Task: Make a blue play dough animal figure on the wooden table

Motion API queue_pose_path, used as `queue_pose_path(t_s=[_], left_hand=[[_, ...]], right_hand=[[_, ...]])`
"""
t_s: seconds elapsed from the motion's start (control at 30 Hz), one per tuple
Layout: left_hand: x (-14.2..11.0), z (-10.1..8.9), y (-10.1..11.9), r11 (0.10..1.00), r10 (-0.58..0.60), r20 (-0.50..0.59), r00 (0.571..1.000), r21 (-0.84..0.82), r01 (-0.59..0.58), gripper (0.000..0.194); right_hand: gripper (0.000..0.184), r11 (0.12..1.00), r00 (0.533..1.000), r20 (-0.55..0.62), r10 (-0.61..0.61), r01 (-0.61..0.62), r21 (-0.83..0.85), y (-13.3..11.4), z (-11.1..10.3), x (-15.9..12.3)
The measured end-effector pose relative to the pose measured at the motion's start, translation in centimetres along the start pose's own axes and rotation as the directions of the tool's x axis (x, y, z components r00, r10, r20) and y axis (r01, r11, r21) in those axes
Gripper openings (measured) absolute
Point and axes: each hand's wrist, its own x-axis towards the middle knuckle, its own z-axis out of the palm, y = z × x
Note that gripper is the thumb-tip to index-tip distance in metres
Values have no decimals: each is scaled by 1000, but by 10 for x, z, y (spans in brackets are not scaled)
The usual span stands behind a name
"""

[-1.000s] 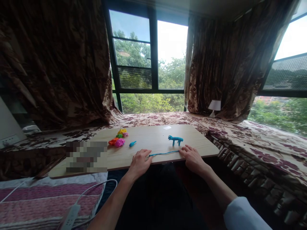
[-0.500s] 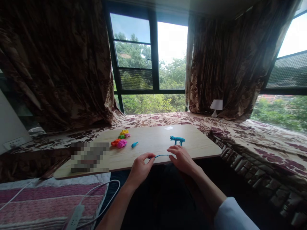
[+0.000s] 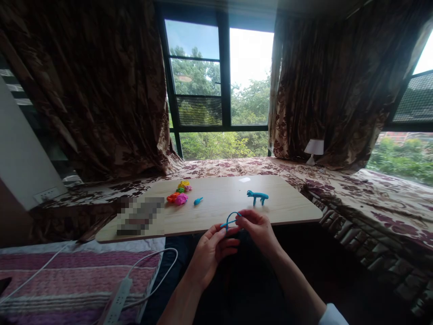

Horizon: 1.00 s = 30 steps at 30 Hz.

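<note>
A thin blue modelling clay strand (image 3: 232,213) is bent into a loop above the table's near edge. My left hand (image 3: 214,253) pinches one side of it between thumb and index finger, the other fingers curled loosely below. On the other side, the fingertips of my right hand (image 3: 259,228) are closed on the strand. Beyond my right hand a blue clay animal figure (image 3: 259,196) stands on its legs on the table. A small blue clay piece (image 3: 198,201) with a pointed end lies farther left, touched by neither hand.
Several clay lumps, among them a pink lump (image 3: 181,199), lie on the wooden table (image 3: 216,187). A pixelated patch covers something at the table's left. A power strip (image 3: 118,298) with a white cable rests on the striped bedding (image 3: 67,275). A lamp (image 3: 314,149) stands by the curtain.
The strand was stretched nearly straight between my hands and now curves into a loop. My hands have come closer together, and my left palm has turned upward. The view has shifted slightly left.
</note>
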Motion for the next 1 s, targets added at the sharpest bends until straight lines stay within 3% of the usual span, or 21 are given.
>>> queue_pose_path(t_s=[0.1, 0.2, 0.27, 0.4, 0.63, 0.77, 1.0], left_hand=[[0, -4, -2, 1000, 9, -83, 996, 12, -8, 24], [3, -6, -7, 996, 38, -164, 986, 86, -24, 23], [4, -6, -9, 990, 56, -178, 983, 136, -32, 23], [-1, -1, -6, 986, 73, -135, 988, 158, -52, 26], [-12, 14, 0, 950, 167, -79, 983, 280, -139, 41], [-8, 13, -5, 903, 227, -43, 973, 383, -194, 42], [-5, 2, -5, 834, 325, -147, 934, 510, -210, 32]], right_hand=[[29, 1000, 999, -43, -28, 28, -6, 6, -1, -4], [43, 997, 998, 42, -50, 52, -57, 10, 1, -9], [34, 989, 993, 97, -60, 72, -132, 10, 2, -12], [18, 975, 995, 73, -62, 76, -207, 11, 3, -14], [18, 992, 999, 44, -32, 37, -119, 12, 2, -15], [17, 1000, 998, 57, 7, -7, -11, 10, 3, -14], [28, 998, 995, 80, 59, -61, 27, 3, -3, -18]])
